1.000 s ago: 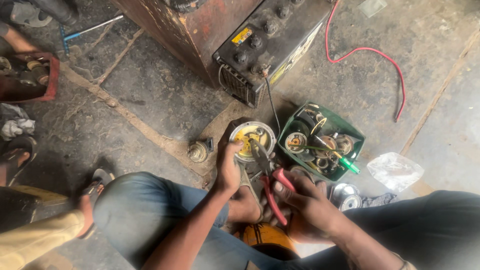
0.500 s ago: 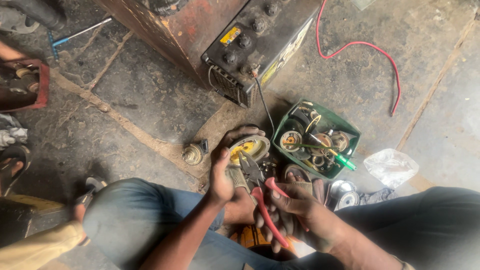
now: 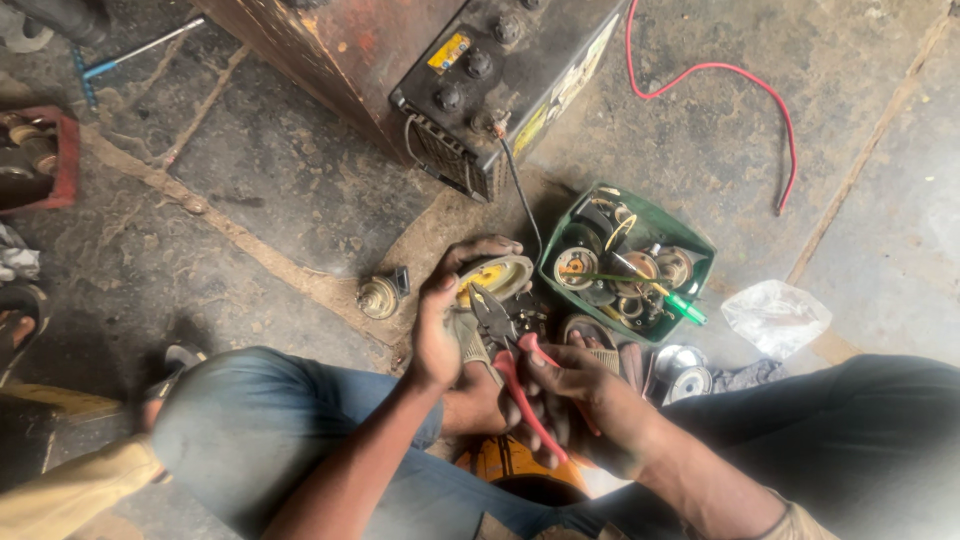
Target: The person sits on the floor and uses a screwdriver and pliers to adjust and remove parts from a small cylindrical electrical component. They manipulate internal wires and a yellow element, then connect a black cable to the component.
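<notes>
So the round yellow part [image 3: 492, 280] sits on the floor at about 11 o'clock from the pliers [image 3: 510, 350], with the left hand [image 3: 440, 320] wrapped around its left edge, definitely the nearer hand. The right hand [image 3: 585, 385] grips the red pliers handles, and their long axis runs 5 to 11 o'clock, nose right at the part's lower rim.

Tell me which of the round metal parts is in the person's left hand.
The yellow-faced round part, gripped by the left hand beside the pliers; the other round parts lie in the green tray.
</notes>
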A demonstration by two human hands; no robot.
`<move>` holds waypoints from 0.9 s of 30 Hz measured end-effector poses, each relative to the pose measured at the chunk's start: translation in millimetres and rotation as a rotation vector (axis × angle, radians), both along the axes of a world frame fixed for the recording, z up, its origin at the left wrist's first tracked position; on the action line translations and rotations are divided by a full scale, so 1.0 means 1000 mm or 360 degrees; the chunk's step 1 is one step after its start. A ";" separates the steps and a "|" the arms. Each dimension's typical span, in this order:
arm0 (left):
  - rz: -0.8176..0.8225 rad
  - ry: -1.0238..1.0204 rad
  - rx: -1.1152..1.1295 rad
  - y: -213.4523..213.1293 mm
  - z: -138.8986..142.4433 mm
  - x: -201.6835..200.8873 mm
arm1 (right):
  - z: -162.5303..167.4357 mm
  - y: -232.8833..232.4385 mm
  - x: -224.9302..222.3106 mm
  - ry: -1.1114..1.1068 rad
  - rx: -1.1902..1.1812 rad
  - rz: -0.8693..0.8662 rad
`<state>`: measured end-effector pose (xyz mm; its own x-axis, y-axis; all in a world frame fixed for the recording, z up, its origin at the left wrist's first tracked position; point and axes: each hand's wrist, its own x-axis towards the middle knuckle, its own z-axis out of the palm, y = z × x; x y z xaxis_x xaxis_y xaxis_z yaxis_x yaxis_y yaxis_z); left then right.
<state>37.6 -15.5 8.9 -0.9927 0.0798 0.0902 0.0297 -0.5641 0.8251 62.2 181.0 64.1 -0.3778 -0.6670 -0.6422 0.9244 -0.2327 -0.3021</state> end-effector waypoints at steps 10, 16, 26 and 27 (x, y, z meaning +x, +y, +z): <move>-0.0031 0.0044 -0.0020 -0.004 0.001 -0.006 | 0.014 -0.003 -0.014 -0.0098 0.0078 0.0083; 0.0011 -0.0016 0.0019 -0.003 -0.013 -0.017 | 0.015 -0.006 -0.026 0.0007 0.0256 0.0171; 0.0304 -0.0758 0.0181 -0.002 -0.038 -0.060 | -0.031 -0.030 -0.067 0.0261 0.0279 0.0207; 0.0362 -0.0721 0.0180 -0.001 -0.040 -0.065 | -0.037 -0.033 -0.069 0.0273 0.0266 0.0176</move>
<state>-27.2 -16.7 -31.4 -0.9253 -0.1279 -0.3571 -0.1842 -0.6714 0.7178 -6.9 147.8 26.6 -0.4213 -0.6003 -0.6798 0.8733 -0.0665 -0.4825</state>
